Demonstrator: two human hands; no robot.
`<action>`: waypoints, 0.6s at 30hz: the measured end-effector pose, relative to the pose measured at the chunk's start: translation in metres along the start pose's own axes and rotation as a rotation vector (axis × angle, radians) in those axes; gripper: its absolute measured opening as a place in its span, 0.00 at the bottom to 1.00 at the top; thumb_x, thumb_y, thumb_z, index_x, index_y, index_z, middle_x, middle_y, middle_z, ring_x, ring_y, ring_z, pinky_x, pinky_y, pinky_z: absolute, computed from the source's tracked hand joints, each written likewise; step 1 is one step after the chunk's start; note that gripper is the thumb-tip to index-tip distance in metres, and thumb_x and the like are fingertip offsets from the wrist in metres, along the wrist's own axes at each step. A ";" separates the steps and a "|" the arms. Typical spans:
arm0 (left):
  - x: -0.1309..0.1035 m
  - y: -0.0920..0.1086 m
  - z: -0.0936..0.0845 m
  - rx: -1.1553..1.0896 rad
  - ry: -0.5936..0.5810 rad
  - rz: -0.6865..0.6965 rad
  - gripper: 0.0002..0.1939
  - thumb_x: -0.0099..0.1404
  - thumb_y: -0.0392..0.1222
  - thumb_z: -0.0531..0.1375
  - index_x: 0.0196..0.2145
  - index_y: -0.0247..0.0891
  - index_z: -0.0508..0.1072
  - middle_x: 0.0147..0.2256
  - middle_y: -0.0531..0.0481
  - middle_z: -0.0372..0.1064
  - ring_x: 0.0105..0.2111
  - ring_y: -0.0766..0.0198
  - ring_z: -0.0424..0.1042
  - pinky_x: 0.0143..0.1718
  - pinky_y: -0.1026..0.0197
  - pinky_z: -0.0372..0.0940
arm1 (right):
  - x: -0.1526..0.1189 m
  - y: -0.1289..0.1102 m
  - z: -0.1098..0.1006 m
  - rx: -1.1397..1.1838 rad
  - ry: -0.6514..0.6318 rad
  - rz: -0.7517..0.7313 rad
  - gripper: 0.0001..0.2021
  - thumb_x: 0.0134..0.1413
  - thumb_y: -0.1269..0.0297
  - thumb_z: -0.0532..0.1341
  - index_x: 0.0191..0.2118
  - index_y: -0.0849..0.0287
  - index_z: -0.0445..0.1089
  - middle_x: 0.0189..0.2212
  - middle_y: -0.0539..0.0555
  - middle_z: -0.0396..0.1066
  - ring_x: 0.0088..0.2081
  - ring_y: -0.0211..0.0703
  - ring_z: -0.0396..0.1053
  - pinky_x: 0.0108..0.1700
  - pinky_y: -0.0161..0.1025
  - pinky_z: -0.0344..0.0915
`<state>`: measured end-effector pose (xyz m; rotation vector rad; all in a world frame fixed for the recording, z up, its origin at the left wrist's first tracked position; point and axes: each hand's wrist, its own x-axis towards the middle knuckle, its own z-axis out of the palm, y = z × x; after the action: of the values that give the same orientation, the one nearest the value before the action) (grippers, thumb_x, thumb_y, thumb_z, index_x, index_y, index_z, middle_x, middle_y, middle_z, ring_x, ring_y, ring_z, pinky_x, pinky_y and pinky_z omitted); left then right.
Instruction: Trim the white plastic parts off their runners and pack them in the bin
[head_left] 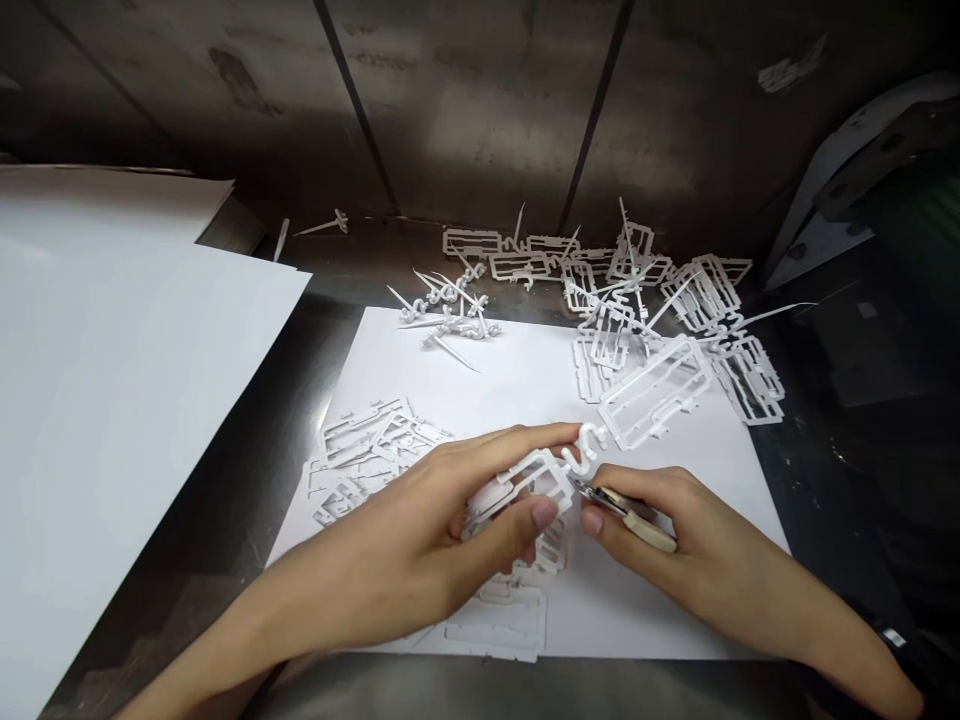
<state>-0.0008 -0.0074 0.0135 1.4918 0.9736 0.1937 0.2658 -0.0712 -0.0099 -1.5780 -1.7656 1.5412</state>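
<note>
Dark metal panels (480, 110) with black seams rise behind a metal bench, where a white sheet (675, 600) lies flat. The left hand (420, 530) grasps a white frame (555, 475) between thumb and fingers, above the middle of the sheet. The right hand (697, 540) is closed round cutters (637, 525), their tips right by the frame's end, next to a curly stem (585, 450) (whether they touch it, I cannot tell). Past the stem, a second frame (656, 390) slants up to the right. Outward from the hands, loose frames (367, 445) lie on the sheet at the left, small spiky offcuts (454, 305) gather near its far edge, and a tangle of uncut pieces (697, 295) spreads at the far right. Large white paper (112, 400) covers the left side.
</note>
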 end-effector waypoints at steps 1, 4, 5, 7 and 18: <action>0.000 0.000 0.000 -0.013 -0.015 -0.008 0.27 0.79 0.62 0.62 0.71 0.67 0.71 0.60 0.56 0.80 0.45 0.59 0.82 0.47 0.64 0.75 | 0.000 0.000 0.000 -0.014 -0.012 0.017 0.16 0.79 0.53 0.61 0.36 0.54 0.72 0.31 0.48 0.72 0.33 0.43 0.66 0.35 0.39 0.59; 0.000 -0.002 0.001 -0.056 -0.044 -0.008 0.29 0.79 0.62 0.62 0.73 0.63 0.69 0.55 0.53 0.82 0.36 0.61 0.80 0.38 0.65 0.75 | -0.001 0.001 -0.001 -0.046 -0.019 0.050 0.19 0.80 0.49 0.59 0.35 0.54 0.67 0.30 0.47 0.68 0.33 0.42 0.64 0.35 0.39 0.58; 0.001 -0.002 0.001 -0.059 -0.044 -0.005 0.29 0.78 0.62 0.62 0.73 0.63 0.69 0.55 0.53 0.82 0.36 0.61 0.80 0.38 0.65 0.75 | -0.001 0.002 -0.001 -0.052 -0.013 0.053 0.20 0.79 0.49 0.59 0.34 0.54 0.66 0.29 0.46 0.67 0.32 0.42 0.63 0.35 0.39 0.58; 0.001 -0.003 0.001 -0.029 -0.031 -0.006 0.29 0.78 0.63 0.62 0.73 0.67 0.69 0.57 0.55 0.80 0.36 0.63 0.78 0.39 0.65 0.75 | -0.001 0.002 0.000 -0.056 -0.004 0.053 0.20 0.79 0.49 0.59 0.34 0.54 0.66 0.29 0.46 0.66 0.32 0.42 0.62 0.34 0.40 0.57; 0.002 -0.003 0.004 0.037 -0.067 0.027 0.31 0.80 0.63 0.60 0.75 0.61 0.66 0.47 0.55 0.81 0.36 0.62 0.76 0.42 0.64 0.72 | -0.004 0.002 0.003 -0.044 0.025 -0.021 0.12 0.77 0.56 0.63 0.38 0.53 0.78 0.32 0.50 0.77 0.33 0.48 0.72 0.32 0.40 0.62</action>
<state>0.0015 -0.0096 0.0089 1.5364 0.9082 0.1452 0.2658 -0.0762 -0.0115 -1.5869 -1.8089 1.4757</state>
